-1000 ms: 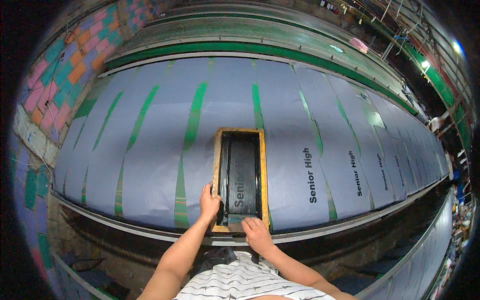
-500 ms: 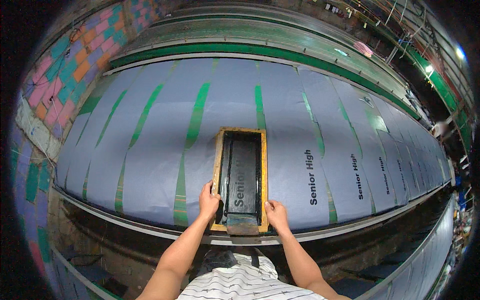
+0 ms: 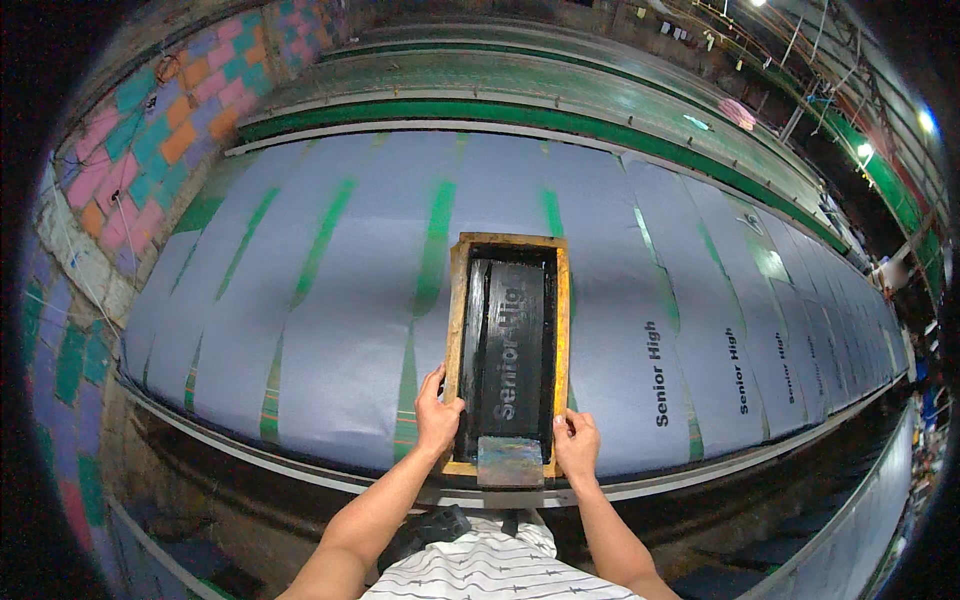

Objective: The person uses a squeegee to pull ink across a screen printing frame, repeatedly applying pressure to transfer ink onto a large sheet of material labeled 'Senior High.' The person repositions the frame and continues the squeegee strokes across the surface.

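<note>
A wooden-edged printing screen (image 3: 562, 335) is in front of me at the middle of the table's near side, and it appears raised off the cloth. Black ink coats its inside, and pale lettering shows through the mesh. A flat squeegee (image 3: 510, 464) rests at the screen's near end. My left hand (image 3: 437, 415) is closed on the left edge of the screen. My right hand (image 3: 577, 445) pinches its right edge near the front corner. Grey-blue cloth pieces (image 3: 350, 250) lie beneath and around it. To the right, a cloth piece (image 3: 640, 290) carries dark printed lettering.
Long green tables (image 3: 440, 80) run behind this one. A painted brick wall (image 3: 140, 140) in several colours stands at the left. More cloth pieces with lettering stretch toward the right. A metal rail (image 3: 640, 490) follows the table's near edge.
The screen looks larger and nearer, as if lifted off the cloth by both hands. The view has shifted, so the table sits further right and lower.
</note>
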Demonstrator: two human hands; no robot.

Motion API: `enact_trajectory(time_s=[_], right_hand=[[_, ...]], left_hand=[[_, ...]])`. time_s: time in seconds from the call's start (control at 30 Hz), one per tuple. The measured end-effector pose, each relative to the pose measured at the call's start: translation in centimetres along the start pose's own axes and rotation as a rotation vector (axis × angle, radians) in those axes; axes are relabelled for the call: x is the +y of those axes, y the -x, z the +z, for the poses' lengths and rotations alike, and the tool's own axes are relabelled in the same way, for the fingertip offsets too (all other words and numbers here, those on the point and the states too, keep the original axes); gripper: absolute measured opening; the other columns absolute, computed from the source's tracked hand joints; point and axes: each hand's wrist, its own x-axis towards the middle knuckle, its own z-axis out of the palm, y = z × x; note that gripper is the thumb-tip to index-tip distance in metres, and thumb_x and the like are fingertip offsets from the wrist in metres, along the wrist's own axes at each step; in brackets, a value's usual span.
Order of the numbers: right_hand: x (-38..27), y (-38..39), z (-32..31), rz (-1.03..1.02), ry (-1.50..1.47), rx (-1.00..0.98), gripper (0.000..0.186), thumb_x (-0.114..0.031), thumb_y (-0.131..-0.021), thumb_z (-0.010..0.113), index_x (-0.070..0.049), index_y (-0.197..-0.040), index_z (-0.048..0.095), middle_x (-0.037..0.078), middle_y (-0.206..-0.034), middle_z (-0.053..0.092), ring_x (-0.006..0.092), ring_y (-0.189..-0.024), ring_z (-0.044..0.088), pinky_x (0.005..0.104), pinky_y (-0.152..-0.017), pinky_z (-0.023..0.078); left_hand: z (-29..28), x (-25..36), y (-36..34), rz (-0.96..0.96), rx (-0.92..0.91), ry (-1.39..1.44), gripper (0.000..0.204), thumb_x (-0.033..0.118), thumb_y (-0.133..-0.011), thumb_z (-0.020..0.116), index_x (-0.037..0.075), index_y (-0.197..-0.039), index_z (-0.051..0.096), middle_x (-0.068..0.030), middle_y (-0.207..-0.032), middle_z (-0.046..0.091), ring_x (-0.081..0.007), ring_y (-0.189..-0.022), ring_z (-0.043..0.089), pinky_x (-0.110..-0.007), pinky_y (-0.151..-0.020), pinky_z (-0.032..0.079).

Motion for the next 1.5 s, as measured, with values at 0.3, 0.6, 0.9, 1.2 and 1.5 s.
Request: enact_trajectory(time_s=[0.3, 0.6, 0.9, 1.2, 1.5], right_hand=[[-8.1, 4.6, 13.9, 0.026, 0.037, -0.045, 0.029, -0.028, -0.092, 0.069, -0.005, -0.109, 0.074, 0.017, -0.090, 0.064, 0.0350, -0.080, 0.065, 0.0450, -0.075, 0.051], [-12.8, 8.9, 21.5, 0.060, 0.060, -0.085, 0.034, -0.032, -0.091, 0.068, -0.001, -0.104, 0.074, 0.021, -0.089, 0.066, 0.0408, -0.086, 0.065, 0.0480, -0.078, 0.051], [-12.5, 9.1, 22.8, 0.113, 0.090, -0.177, 0.039, -0.036, -0.091, 0.066, -0.002, -0.110, 0.073, 0.025, -0.098, 0.066, 0.0426, -0.094, 0.064, 0.0488, -0.085, 0.051], [-13.1, 8.7, 23.0, 0.111, 0.148, -0.236, 0.036, -0.033, -0.090, 0.070, -0.002, -0.108, 0.075, 0.022, -0.094, 0.068, 0.0386, -0.090, 0.066, 0.0462, -0.083, 0.052], [-12.7, 8.7, 23.3, 0.131, 0.097, -0.217, 0.038, -0.033, -0.091, 0.068, 0.000, -0.108, 0.073, 0.025, -0.096, 0.066, 0.0416, -0.093, 0.064, 0.0481, -0.085, 0.051]], left_hand=[[-15.5, -4.8, -4.9, -0.051, -0.002, -0.054, 0.067, -0.008, -0.068, 0.068, -0.004, -0.134, 0.058, -0.0168, -0.128, 0.065, -0.0280, -0.122, 0.062, -0.037, -0.107, 0.047], [-24.4, -9.6, -5.5, -0.010, -0.002, -0.130, 0.064, -0.007, -0.070, 0.063, -0.006, -0.134, 0.057, -0.0193, -0.126, 0.063, -0.0329, -0.120, 0.062, -0.038, -0.104, 0.048], [-25.4, -11.3, -5.5, 0.007, 0.004, -0.182, 0.064, -0.008, -0.070, 0.063, -0.006, -0.133, 0.057, -0.0203, -0.124, 0.063, -0.0345, -0.117, 0.063, -0.038, -0.102, 0.048], [-25.7, -12.1, -5.9, -0.002, 0.001, -0.170, 0.063, -0.006, -0.070, 0.062, -0.006, -0.133, 0.057, -0.0214, -0.123, 0.065, -0.0359, -0.120, 0.062, -0.039, -0.105, 0.046], [-25.6, -12.5, -5.8, -0.075, -0.012, -0.117, 0.063, -0.005, -0.072, 0.062, -0.006, -0.135, 0.056, -0.0210, -0.126, 0.063, -0.0363, -0.120, 0.062, -0.038, -0.104, 0.047]])
